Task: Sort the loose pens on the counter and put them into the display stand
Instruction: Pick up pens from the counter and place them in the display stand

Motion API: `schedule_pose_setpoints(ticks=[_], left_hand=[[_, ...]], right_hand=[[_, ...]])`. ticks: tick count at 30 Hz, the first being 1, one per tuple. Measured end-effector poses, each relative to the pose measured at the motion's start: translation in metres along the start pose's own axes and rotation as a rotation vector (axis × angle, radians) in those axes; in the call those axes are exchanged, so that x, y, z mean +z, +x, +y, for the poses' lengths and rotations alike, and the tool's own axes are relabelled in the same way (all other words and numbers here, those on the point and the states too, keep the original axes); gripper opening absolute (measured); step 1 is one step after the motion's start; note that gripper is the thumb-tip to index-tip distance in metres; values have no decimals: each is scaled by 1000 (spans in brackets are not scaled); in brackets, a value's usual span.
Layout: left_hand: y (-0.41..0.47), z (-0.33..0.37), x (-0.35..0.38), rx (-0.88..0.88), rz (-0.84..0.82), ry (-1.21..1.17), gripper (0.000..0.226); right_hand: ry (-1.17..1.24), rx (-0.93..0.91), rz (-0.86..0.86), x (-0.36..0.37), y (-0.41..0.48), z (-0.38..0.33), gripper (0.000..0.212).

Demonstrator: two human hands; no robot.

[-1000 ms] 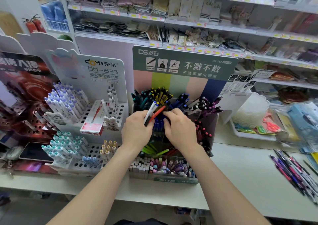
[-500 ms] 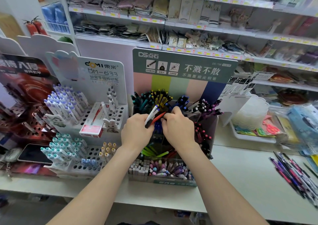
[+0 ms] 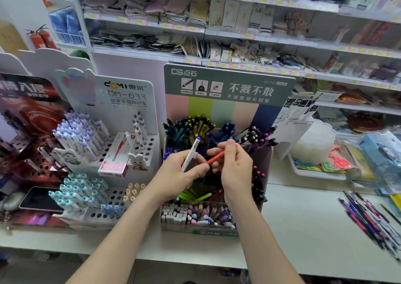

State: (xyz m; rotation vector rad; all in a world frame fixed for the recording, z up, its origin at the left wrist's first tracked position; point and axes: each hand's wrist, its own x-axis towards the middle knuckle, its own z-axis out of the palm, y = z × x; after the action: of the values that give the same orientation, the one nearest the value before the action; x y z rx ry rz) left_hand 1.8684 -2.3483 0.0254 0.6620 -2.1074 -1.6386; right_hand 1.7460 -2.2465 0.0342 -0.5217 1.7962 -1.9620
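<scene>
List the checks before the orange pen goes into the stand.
1. Pinch of right hand on orange pen: ok.
2. Hold of left hand on white pen: ok.
3. Left thumb clear of the orange pen: cannot tell.
4. Matching slot in display stand spotted: cannot tell, hands cover the middle.
5. All loose pens off the counter: not ok, a pile lies at right.

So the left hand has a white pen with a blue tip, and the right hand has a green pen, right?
Not quite. The head view shows the right hand pinching a slim orange-red plastic pen, not a green one. The left hand does hold the white plastic pen with the blue tip.
</scene>
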Motion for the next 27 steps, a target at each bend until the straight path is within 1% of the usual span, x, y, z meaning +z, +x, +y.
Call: schedule_pose_setpoints(ticks=[2, 4, 6, 8, 9, 10, 12, 14, 16, 18, 21, 22, 24, 25, 27], left_hand=[[-1, -4, 2, -57, -8, -89, 13], [-2, -7, 4, -90, -13, -135, 17], [-2, -9, 8, -105, -20, -191, 18], [-1, -8, 12, -105, -33, -222, 19], [-2, -7, 14, -104, -36, -211, 19], [-1, -8, 15, -100, -24, -179, 20], [-2, -12, 16, -93, 35, -78, 22], [-4, -16, 15, -107, 92, -16, 28], [-9, -19, 16, -176, 93, -78, 32], [-16, -21, 18, -278, 64, -195, 31], [-24, -27, 24, -402, -1, -289, 30], [-26, -30, 25, -421, -17, -293, 28], [-27, -33, 28, -429, -23, -278, 29], [-27, -34, 29, -424, -19, -275, 30], [-28, -35, 31, -406, -17, -296, 31]], right_hand=[[37, -49, 68, -7, -4, -1, 37], [56, -80, 84, -12, -8, 0, 31], [61, -80, 15, -13, -13, 0, 21], [16, -59, -70, -14, -17, 3, 20], [-5, -51, -84, -16, -21, 8, 21], [-31, -63, -62, -18, -23, 12, 20], [-69, -89, 41, -27, -26, 19, 19], [-10, -29, 58, -38, -25, 23, 24], [2, 55, 29, -53, -25, 27, 28], [-138, 18, 44, -68, -28, 29, 27], [-485, -48, 74, -83, -32, 30, 36], [-636, -44, 66, -86, -33, 32, 35], [-891, 15, 66, -90, -32, 37, 26], [-940, 56, 58, -90, -31, 41, 22], [-966, 84, -11, -86, -27, 50, 23]])
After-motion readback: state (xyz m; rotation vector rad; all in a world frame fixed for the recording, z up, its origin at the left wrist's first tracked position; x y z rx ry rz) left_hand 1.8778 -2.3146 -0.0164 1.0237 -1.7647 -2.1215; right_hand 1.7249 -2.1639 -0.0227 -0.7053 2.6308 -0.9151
